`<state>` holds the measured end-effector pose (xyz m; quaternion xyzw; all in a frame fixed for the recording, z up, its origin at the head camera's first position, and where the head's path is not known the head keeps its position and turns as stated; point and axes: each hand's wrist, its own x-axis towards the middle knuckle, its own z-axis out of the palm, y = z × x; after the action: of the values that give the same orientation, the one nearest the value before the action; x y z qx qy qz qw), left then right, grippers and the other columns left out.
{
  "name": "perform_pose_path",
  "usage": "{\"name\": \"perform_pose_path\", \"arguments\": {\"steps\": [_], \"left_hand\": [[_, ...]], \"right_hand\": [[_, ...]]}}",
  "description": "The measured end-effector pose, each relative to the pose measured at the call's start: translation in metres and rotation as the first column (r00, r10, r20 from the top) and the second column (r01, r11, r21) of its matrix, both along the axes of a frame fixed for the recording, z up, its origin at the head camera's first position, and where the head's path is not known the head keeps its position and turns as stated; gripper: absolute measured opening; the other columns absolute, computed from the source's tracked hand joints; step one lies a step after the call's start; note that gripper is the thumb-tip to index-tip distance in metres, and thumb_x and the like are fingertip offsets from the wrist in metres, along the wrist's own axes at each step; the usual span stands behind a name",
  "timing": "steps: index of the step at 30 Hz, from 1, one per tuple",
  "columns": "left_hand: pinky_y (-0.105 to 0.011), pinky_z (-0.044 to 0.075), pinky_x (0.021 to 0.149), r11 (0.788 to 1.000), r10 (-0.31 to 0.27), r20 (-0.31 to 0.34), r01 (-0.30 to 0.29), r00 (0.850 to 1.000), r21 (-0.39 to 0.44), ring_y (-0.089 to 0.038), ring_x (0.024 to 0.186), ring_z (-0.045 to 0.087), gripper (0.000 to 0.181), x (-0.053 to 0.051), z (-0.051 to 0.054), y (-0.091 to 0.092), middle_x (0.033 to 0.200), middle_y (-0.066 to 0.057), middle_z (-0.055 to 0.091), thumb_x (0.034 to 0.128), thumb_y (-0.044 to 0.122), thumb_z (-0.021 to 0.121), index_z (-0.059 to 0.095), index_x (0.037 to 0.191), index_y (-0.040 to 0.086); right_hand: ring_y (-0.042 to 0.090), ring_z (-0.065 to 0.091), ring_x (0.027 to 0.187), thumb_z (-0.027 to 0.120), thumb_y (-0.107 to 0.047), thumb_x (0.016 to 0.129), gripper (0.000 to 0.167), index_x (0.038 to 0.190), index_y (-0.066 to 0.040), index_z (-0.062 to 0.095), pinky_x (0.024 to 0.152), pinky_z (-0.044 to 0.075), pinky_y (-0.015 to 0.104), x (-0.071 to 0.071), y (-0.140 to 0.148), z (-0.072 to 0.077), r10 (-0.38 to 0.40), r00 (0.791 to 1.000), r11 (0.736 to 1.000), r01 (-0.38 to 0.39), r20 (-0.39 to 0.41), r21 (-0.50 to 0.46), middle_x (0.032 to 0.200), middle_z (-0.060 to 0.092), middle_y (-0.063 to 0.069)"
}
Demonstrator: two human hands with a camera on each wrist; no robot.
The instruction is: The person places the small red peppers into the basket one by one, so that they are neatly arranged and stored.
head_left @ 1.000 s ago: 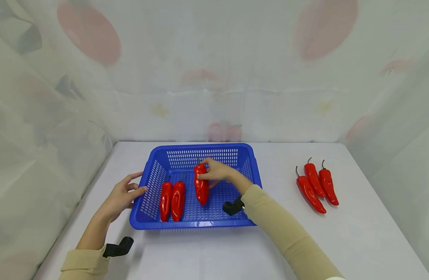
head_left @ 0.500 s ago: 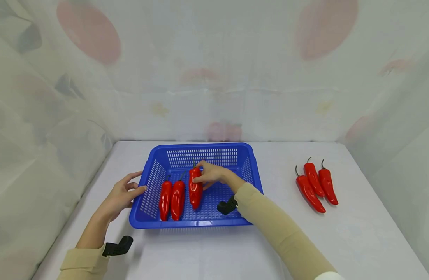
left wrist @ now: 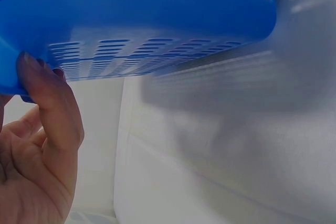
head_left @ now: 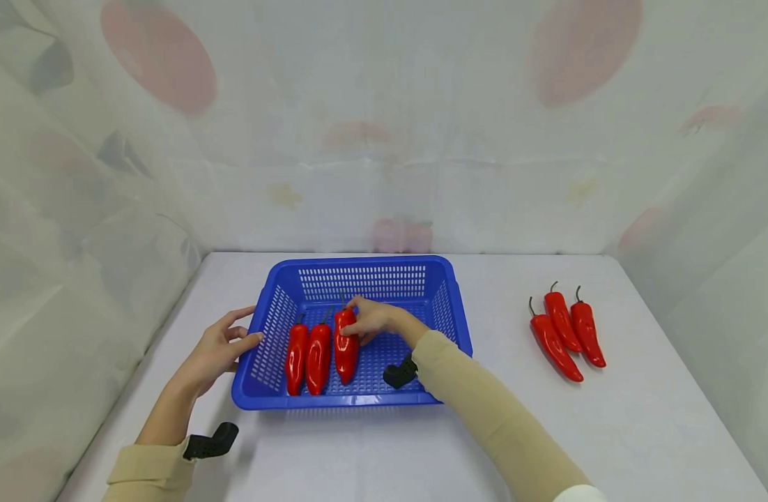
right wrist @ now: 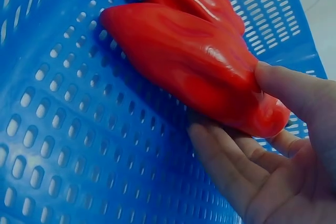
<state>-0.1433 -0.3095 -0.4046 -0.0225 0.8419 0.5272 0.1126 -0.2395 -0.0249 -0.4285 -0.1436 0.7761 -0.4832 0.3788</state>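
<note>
My right hand (head_left: 373, 320) pinches a red pepper (head_left: 345, 352) inside the blue basket (head_left: 384, 400); in the right wrist view its thumb lies on the pepper (right wrist: 178, 59) near the stem end, other fingers beneath. Left of it, two more peppers (head_left: 297, 359) (head_left: 318, 357) lie side by side, stems toward the back. At the basket's left rim, my left hand (head_left: 216, 352) grips the edge with the thumb on top; the left wrist view shows the hand (left wrist: 47, 145) at the rim, beside the basket's outer wall (left wrist: 157, 3).
Three red peppers (head_left: 555, 346) (head_left: 562, 321) (head_left: 587, 333) lie close together on the white table (head_left: 660, 404), right of the basket. Patterned pale sheeting (head_left: 384, 174) stands behind the table and along both sides. A black wrist camera (head_left: 211, 443) is on the left wrist.
My right hand has moved left and slightly toward the front with its pepper, nearer the two lying in the basket. The left hand has stayed at the rim.
</note>
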Motion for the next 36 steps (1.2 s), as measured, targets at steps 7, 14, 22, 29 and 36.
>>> {"name": "perform_pose_path", "arguments": {"steps": [7, 14, 22, 29, 36], "left_hand": [[-0.040, 0.057, 0.062, 1.000, 0.001, 0.002, -0.001, 1.000, 0.002, -0.024, 0.072, 0.065, 0.070, -0.0004, -0.0005, 0.0002, 0.093, -0.019, 0.051, 0.0910, 0.023, 0.058, 0.018, 0.147, 0.012], [-0.040, 0.057, 0.062, 1.000, -0.001, 0.004, 0.001, 1.000, 0.004, -0.025, 0.072, 0.065, 0.070, -0.0004, -0.0004, 0.0002, 0.093, -0.020, 0.052, 0.0909, 0.023, 0.058, 0.018, 0.147, 0.012], [-0.040, 0.057, 0.062, 1.000, 0.001, 0.004, -0.001, 1.000, -0.003, -0.024, 0.072, 0.066, 0.070, 0.0002, 0.0000, 0.0007, 0.095, -0.021, 0.053, 0.0909, 0.023, 0.058, 0.018, 0.147, 0.012], [-0.040, 0.057, 0.062, 1.000, 0.000, 0.001, 0.000, 1.000, -0.003, -0.024, 0.071, 0.065, 0.070, 0.0007, 0.0011, 0.0016, 0.093, -0.020, 0.053, 0.0907, 0.024, 0.059, 0.018, 0.147, 0.012], [-0.039, 0.057, 0.062, 1.000, 0.002, -0.007, -0.002, 1.000, -0.010, -0.024, 0.071, 0.065, 0.071, 0.0019, 0.0031, 0.0025, 0.093, -0.020, 0.052, 0.0901, 0.025, 0.059, 0.019, 0.147, 0.012]], "right_hand": [[0.021, 0.060, 0.079, 0.065, -0.018, 0.086, 0.059, 0.133, -0.006, 0.032, 0.076, 0.055, 0.040, -0.0004, 0.0025, -0.0019, 0.030, 0.998, 0.997, -0.025, -0.062, 0.074, 0.096, 0.059, 0.011], [0.025, 0.062, 0.076, 0.064, -0.019, 0.086, 0.056, 0.132, -0.007, 0.034, 0.070, 0.057, 0.039, 0.0002, 0.0038, -0.0052, 0.036, 0.999, 0.996, -0.034, -0.017, 0.081, 0.088, 0.059, 0.011], [0.029, 0.064, 0.078, 0.064, -0.018, 0.086, 0.056, 0.131, -0.004, 0.035, 0.069, 0.057, 0.041, 0.0014, 0.0023, -0.0061, 0.034, 0.999, 0.996, -0.034, 0.005, 0.079, 0.090, 0.059, 0.014], [0.028, 0.065, 0.075, 0.065, -0.023, 0.086, 0.054, 0.128, -0.007, 0.037, 0.065, 0.057, 0.040, 0.0027, 0.0014, -0.0072, 0.085, 0.996, 0.990, -0.084, -0.005, 0.117, 0.087, 0.061, 0.014], [0.025, 0.065, 0.073, 0.065, -0.028, 0.086, 0.054, 0.128, -0.010, 0.038, 0.064, 0.057, 0.039, 0.0034, -0.0015, -0.0060, 0.125, 0.992, 0.981, -0.125, 0.005, 0.148, 0.092, 0.060, 0.015]]}}
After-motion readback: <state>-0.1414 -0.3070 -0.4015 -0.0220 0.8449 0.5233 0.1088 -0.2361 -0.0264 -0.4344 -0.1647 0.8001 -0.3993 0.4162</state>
